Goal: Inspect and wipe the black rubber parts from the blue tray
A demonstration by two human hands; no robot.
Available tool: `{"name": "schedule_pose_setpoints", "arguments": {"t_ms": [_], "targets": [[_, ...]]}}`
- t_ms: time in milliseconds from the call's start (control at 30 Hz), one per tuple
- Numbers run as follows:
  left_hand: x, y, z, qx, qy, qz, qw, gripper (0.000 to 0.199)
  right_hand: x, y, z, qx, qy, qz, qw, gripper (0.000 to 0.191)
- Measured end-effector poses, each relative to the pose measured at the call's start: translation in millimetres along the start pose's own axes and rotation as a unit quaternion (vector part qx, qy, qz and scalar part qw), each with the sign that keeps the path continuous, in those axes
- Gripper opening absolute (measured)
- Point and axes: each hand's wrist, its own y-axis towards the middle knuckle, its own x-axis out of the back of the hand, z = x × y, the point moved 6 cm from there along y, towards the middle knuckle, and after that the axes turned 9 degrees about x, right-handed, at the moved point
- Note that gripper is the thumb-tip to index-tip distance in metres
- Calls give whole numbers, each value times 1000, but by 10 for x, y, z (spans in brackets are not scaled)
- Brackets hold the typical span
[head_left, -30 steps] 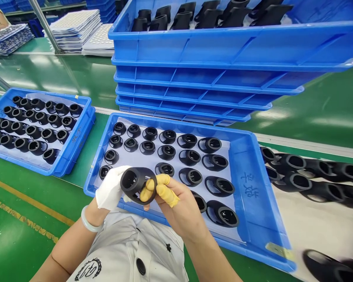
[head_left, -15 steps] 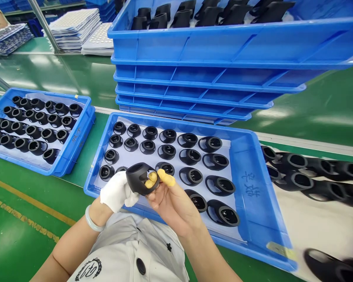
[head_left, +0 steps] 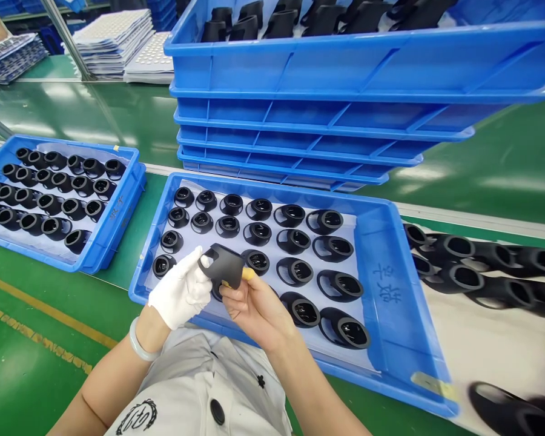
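Being held between left hand, right hand: black part.

The left hand wears a plain white glove that ends at the wrist, and just past its cuff sits a smooth, pale, rounded bangle. On the right hand, otherwise bare, yellow covers sheathe some of the digits. Both forearms are without sleeves, and the light grey-white garment carries a big dark oval button, a small black flower-shaped mark and a dark wreathed emblem.
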Motion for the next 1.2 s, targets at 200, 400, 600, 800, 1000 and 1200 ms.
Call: {"name": "schedule_pose_setpoints", "arguments": {"t_ms": [200, 400, 600, 800, 1000, 1200], "targets": [[78, -21, -79, -82, 76, -61, 992, 22, 62, 58, 53, 68, -157, 26, 985, 21], [82, -138, -209, -229, 347, -80, 906, 30, 25, -58, 325, 206, -455, 42, 865, 50], [150, -132, -247, -208, 467, -152, 846, 33, 38, 61, 312, 189, -643, 59, 740, 51], [232, -505, -768, -379, 432, -228, 786, 30, -85, 440, 459, 252, -789, 35, 559, 48], [298, -691, -913, -413, 390, -231, 790, 32, -175, 841, 214, 214, -904, 58, 366, 47], [285, -612, -824, -390, 404, -236, 793, 32, -166, 921, 41, 206, -925, 79, 308, 53]]}}
